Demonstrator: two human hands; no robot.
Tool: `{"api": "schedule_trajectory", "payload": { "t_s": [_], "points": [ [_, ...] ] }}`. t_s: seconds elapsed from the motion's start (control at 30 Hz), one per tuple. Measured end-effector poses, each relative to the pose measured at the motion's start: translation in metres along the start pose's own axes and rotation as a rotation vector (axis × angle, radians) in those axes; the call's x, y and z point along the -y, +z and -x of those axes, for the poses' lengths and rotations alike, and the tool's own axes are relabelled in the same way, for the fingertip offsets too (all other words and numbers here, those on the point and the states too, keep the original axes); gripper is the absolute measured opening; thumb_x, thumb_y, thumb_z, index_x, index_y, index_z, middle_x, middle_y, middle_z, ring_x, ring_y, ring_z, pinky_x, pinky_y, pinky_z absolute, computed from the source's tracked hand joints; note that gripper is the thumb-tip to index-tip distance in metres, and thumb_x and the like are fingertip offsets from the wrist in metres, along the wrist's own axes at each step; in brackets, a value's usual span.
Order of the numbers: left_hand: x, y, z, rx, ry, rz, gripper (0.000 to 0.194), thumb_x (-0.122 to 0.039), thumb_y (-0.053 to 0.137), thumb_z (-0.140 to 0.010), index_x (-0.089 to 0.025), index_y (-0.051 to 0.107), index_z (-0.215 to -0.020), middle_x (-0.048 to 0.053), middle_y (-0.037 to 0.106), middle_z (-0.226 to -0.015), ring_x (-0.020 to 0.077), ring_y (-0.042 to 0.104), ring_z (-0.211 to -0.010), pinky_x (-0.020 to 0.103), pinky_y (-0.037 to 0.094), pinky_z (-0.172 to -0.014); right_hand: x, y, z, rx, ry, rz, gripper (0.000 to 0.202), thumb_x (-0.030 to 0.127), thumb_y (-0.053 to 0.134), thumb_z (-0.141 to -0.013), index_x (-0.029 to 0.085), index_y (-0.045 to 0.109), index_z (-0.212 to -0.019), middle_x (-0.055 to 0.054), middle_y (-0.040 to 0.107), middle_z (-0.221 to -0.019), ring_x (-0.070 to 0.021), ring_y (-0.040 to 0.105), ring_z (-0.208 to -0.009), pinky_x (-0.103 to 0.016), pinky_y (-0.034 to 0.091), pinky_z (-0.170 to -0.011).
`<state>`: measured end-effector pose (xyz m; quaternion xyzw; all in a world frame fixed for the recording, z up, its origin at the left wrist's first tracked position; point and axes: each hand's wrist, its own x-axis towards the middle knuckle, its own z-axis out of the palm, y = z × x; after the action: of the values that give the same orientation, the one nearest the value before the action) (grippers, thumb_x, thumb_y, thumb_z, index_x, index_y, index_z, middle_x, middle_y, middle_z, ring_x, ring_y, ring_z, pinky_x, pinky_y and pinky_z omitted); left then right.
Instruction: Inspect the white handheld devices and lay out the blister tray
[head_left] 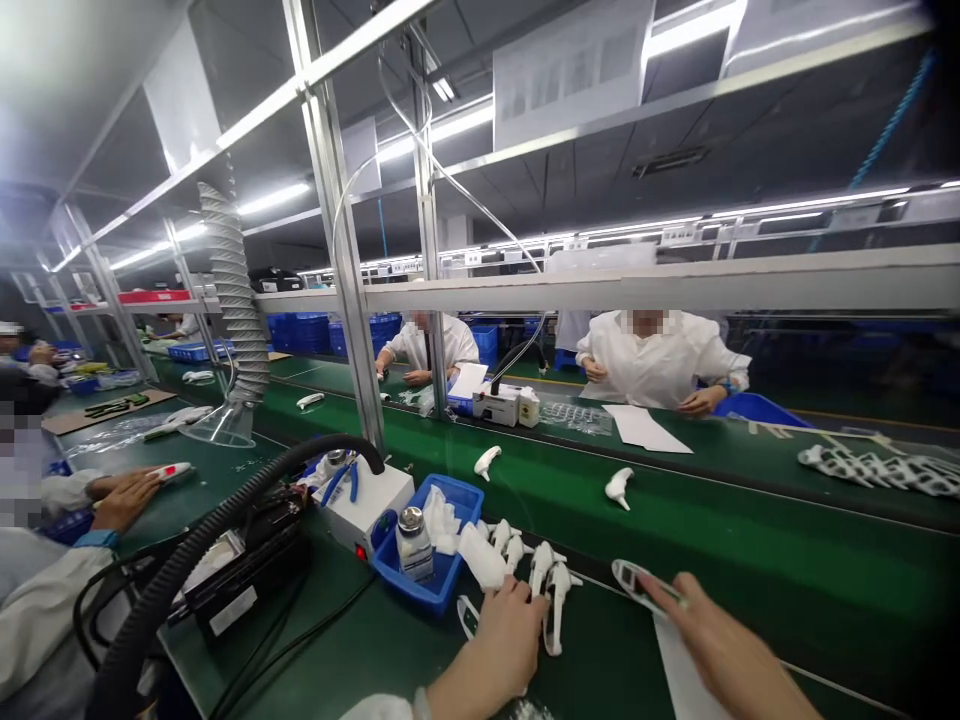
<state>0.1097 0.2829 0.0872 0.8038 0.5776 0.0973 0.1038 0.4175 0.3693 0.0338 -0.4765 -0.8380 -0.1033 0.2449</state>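
Observation:
My left hand (501, 635) rests at the row of white plastic housings (559, 600) on the green bench, its fingers bent over a white piece; what exactly they grip is hidden. A white part with an oval opening (468, 617) lies just left of that hand. In my right hand (712, 630) is a white housing piece (637, 580), held between thumb and fingers at the belt's near edge. Below it lies a white sheet (679, 670). Two white housings, one on the left (487, 462) and one on the right (619, 488), sit on the green belt.
A blue tray (455, 590) holds a bottle (414, 545) and tissues. Beside it are a white box (367, 500) with blue pliers and a black hose (202, 540). People in white work across the belt; another person's hands (127, 500) are at left. Metal posts rise beyond.

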Motion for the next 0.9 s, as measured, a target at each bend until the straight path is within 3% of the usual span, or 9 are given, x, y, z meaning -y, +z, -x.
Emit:
{"api": "schedule_trajectory", "payload": {
  "t_s": [0.07,0.13,0.27,0.33,0.47,0.57,0.67,0.8,0.9],
  "points": [
    [-0.005,-0.001,0.001,0.023,0.016,0.0,0.03,-0.013,0.044,-0.085,-0.007,0.061,-0.11,0.022,0.059,-0.111,0.0399,0.052,-0.11,0.061,0.045,-0.088,0.035,0.007,0.007,0.077,-0.051,-0.002,0.056,0.024,0.03,-0.088,0.025,0.052,-0.14,-0.016,0.059,-0.123,-0.0266,0.066,-0.1,-0.033,0.056,-0.073],
    [-0.016,0.0,0.003,0.047,0.052,0.011,0.032,-0.015,0.046,-0.086,-0.005,0.06,-0.112,0.024,0.059,-0.111,0.0399,0.052,-0.111,0.058,0.046,-0.089,0.054,0.012,0.014,0.151,-0.031,-0.039,0.053,0.032,0.03,-0.091,0.02,0.059,-0.133,-0.017,0.057,-0.13,-0.0296,0.06,-0.114,-0.036,0.055,-0.086],
    [-0.038,0.004,0.012,0.076,0.141,0.058,0.039,-0.021,0.052,-0.085,-0.006,0.056,-0.121,0.024,0.057,-0.116,0.0394,0.051,-0.114,0.055,0.047,-0.093,0.074,0.014,0.028,0.3,0.121,-0.173,0.052,0.037,0.033,-0.092,0.02,0.059,-0.133,-0.015,0.05,-0.14,-0.0304,0.049,-0.128,-0.036,0.048,-0.099],
    [-0.041,0.005,0.018,0.076,0.189,0.079,0.041,-0.022,0.051,-0.086,-0.01,0.054,-0.125,0.024,0.058,-0.116,0.0394,0.052,-0.112,0.056,0.048,-0.09,0.081,0.008,0.032,0.317,0.169,-0.237,0.051,0.04,0.033,-0.093,0.023,0.059,-0.133,-0.015,0.053,-0.136,-0.0291,0.053,-0.125,-0.035,0.049,-0.098],
    [-0.032,0.008,0.025,0.056,0.291,0.105,0.049,-0.016,0.05,-0.085,-0.012,0.047,-0.133,0.023,0.06,-0.113,0.0388,0.055,-0.107,0.056,0.05,-0.086,0.093,-0.011,0.029,0.231,0.144,-0.262,0.047,0.042,0.032,-0.094,0.022,0.065,-0.122,-0.015,0.061,-0.115,-0.0255,0.063,-0.101,-0.035,0.052,-0.086],
    [-0.026,0.011,0.03,0.032,0.33,0.137,0.04,-0.009,0.047,-0.081,-0.011,0.056,-0.12,0.021,0.061,-0.107,0.0361,0.057,-0.104,0.051,0.052,-0.085,0.099,-0.022,0.024,0.227,0.132,-0.255,0.044,0.031,0.026,-0.093,0.017,0.067,-0.102,-0.015,0.058,-0.101,-0.0221,0.063,-0.089,-0.033,0.052,-0.079],
    [-0.025,0.012,0.038,-0.036,0.373,0.197,0.035,-0.014,0.044,-0.084,-0.019,0.056,-0.117,0.015,0.055,-0.12,0.0305,0.055,-0.108,0.045,0.052,-0.088,0.104,-0.03,0.028,0.225,0.156,-0.276,0.042,0.028,0.023,-0.092,0.017,0.064,-0.093,-0.016,0.057,-0.108,-0.0186,0.065,-0.082,-0.029,0.053,-0.073],
    [-0.014,0.009,0.039,-0.116,0.39,0.269,0.053,-0.017,0.051,-0.078,-0.03,0.045,-0.129,0.006,0.041,-0.141,0.0295,0.04,-0.129,0.048,0.042,-0.104,0.11,-0.033,0.044,0.158,0.149,-0.32,0.041,0.043,0.035,-0.093,0.023,0.064,-0.115,-0.014,0.046,-0.142,-0.0226,0.063,-0.109,-0.026,0.053,-0.085],
    [0.0,0.009,0.024,-0.107,0.345,0.278,0.072,-0.012,0.056,-0.066,-0.031,0.041,-0.134,0.008,0.031,-0.149,0.0385,0.031,-0.133,0.059,0.039,-0.103,0.111,-0.026,0.047,0.196,0.134,-0.304,0.044,0.041,0.041,-0.091,0.026,0.06,-0.127,-0.01,0.055,-0.135,-0.0248,0.058,-0.118,-0.027,0.051,-0.091]
  ]
}}
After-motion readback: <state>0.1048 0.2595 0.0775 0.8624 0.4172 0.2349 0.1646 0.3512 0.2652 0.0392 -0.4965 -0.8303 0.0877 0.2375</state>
